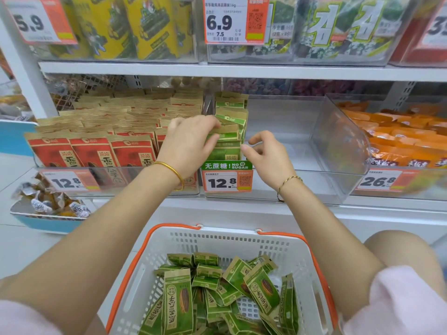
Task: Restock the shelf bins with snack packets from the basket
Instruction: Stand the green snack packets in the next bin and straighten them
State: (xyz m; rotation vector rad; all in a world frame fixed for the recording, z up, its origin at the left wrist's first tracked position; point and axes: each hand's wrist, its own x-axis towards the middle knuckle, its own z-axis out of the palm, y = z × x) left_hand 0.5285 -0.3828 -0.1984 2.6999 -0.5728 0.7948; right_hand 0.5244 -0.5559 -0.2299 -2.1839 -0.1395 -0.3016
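Observation:
A clear shelf bin (pixel 338 151) holds a row of green snack packets (pixel 229 117) standing along its left wall. My left hand (pixel 191 141) grips the front green packet (pixel 227 135) at its top edge. My right hand (pixel 266 153) hovers just right of that row, fingers loosely curled and holding nothing. Below, a white basket (pixel 242 240) with orange handles holds several more green packets (pixel 217 291) lying loose.
Left of the green row a bin is packed with red packets (pixel 96 151). An orange-packet bin (pixel 399 141) stands to the right. Price tags (pixel 227 180) hang on the bin fronts. A blue tray of wrapped sweets (pixel 48 206) sits low left. An upper shelf (pixel 242 68) overhangs.

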